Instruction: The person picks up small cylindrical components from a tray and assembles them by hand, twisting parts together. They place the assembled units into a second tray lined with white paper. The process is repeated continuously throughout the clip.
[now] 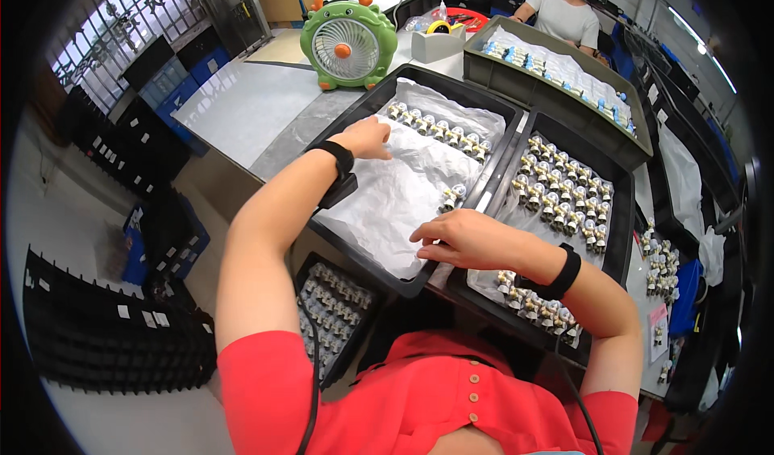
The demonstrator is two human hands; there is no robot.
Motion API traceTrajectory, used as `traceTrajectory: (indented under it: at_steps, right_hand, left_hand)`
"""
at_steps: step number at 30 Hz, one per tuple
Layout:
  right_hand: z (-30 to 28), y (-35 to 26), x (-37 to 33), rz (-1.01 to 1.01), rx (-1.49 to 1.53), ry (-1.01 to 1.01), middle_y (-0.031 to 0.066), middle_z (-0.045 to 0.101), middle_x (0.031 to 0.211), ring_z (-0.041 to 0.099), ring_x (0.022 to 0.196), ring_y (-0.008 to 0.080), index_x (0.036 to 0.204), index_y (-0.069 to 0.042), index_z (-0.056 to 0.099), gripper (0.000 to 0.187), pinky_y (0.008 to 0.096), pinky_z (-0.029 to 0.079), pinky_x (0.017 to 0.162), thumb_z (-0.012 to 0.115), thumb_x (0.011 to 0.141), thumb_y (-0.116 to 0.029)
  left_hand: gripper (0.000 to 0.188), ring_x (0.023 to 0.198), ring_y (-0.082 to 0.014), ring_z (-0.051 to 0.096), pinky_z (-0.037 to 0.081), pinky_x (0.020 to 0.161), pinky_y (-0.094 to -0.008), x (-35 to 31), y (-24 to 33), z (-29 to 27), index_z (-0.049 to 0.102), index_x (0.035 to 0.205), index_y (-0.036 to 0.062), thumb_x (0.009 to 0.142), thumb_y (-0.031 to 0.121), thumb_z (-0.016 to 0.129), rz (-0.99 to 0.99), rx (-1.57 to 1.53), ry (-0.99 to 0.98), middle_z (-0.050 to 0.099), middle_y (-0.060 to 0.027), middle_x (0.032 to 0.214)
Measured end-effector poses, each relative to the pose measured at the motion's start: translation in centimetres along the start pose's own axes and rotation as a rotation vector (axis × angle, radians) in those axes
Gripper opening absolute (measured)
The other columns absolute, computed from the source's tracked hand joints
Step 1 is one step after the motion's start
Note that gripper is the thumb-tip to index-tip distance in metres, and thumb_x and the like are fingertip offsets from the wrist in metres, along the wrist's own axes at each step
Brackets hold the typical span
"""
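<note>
A white paper sheet (395,197) lies wrinkled across the near part of a black tray (409,287). My left hand (367,138) is at its left side, fingers bent and closed on the paper near its far edge. Beyond that edge stands a row of small figurines (439,127) with clear round heads and yellow and black parts. My right hand (466,239) hovers over the tray's near right side, fingers apart and nothing visible in them. Just past its knuckles, a small figurine group (453,197) stands on the paper by the right wall.
On the right, a second black tray (621,221) holds rows of similar figurines. Behind stands a grey-green bin (556,92) of blue and white pieces. A green fan (348,45) is at the back left. Below the table sits another filled tray (334,318). A person (567,20) sits across.
</note>
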State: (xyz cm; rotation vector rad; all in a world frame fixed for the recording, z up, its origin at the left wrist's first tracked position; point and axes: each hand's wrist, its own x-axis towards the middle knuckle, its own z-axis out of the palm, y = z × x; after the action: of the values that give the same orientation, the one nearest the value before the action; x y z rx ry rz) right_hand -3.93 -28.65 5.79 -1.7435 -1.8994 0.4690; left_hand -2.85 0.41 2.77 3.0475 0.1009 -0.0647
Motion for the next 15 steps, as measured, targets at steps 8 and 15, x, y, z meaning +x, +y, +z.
traceTrajectory:
  at_steps: [8,15]
  right_hand:
    - [-4.8,-1.0,-6.7,0.131,0.024,0.117,0.0162,0.065,0.093,0.062,0.087,0.0303,0.105,-0.002,0.061,0.028,0.0368,0.05,0.077,0.062,0.083,-0.019]
    - [-9.0,3.4,-12.0,0.5,-0.138,-0.02,0.0182,0.065,0.094,0.064,0.084,0.0316,0.113,-0.002,0.059,0.041,0.0368,0.05,0.076,0.062,0.082,-0.029]
  left_hand:
    - [0.09,0.108,-0.037,0.053,0.042,0.092,-0.0424,-0.6,-0.9,1.2,0.037,0.132,0.0125,0.059,0.045,0.08,-0.219,-0.026,-0.57,0.051,-0.0239,0.123]
    - [0.108,0.121,-0.0346,0.046,0.039,0.096,-0.0383,-3.0,1.3,-1.2,0.024,0.143,0.0144,0.057,0.046,0.082,-0.297,0.193,-0.799,0.045,-0.0222,0.133]
